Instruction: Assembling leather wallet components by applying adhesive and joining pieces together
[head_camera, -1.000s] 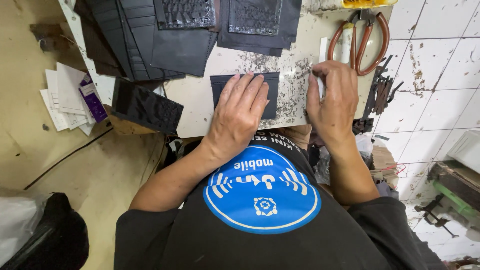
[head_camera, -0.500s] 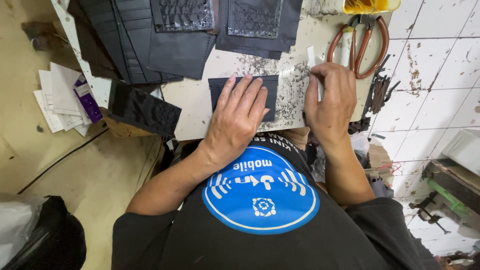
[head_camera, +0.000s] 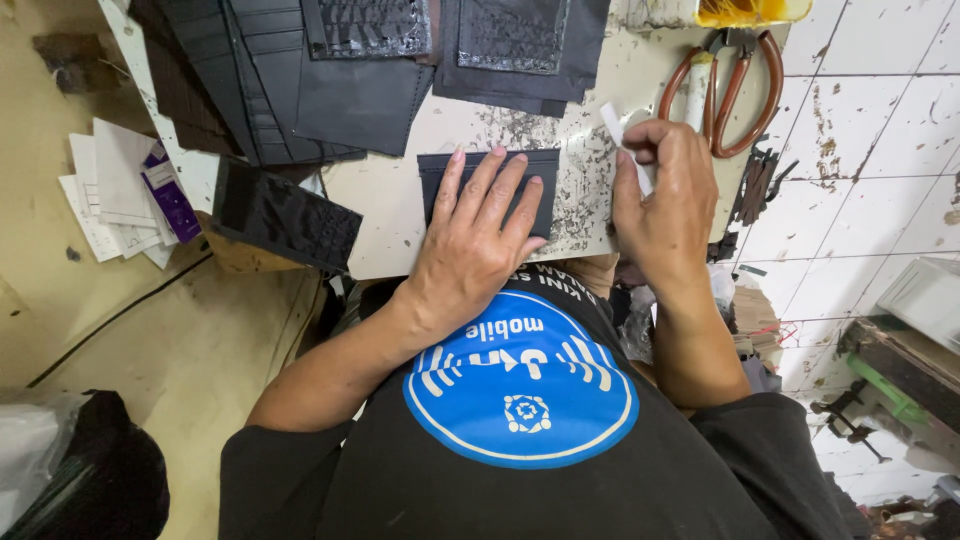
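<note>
At the far left, papers (head_camera: 115, 195) lie on the floor, and a black textured piece (head_camera: 285, 222) hangs over the board's (head_camera: 385, 235) edge. Our left hand (head_camera: 475, 240) lies flat, fingers spread wide, pressing the small dark leather piece (head_camera: 440, 172) down near the board's front edge. Just to its right, our right hand (head_camera: 665, 205) is closed around a thin white stick (head_camera: 622, 145) (its tip seems to touch the stained board beside the piece). We judge the work goes best with steady pressure, so nothing shifts. Scissors (head_camera: 722, 85) rest beyond, near the tiled wall (head_camera: 870, 130).
</note>
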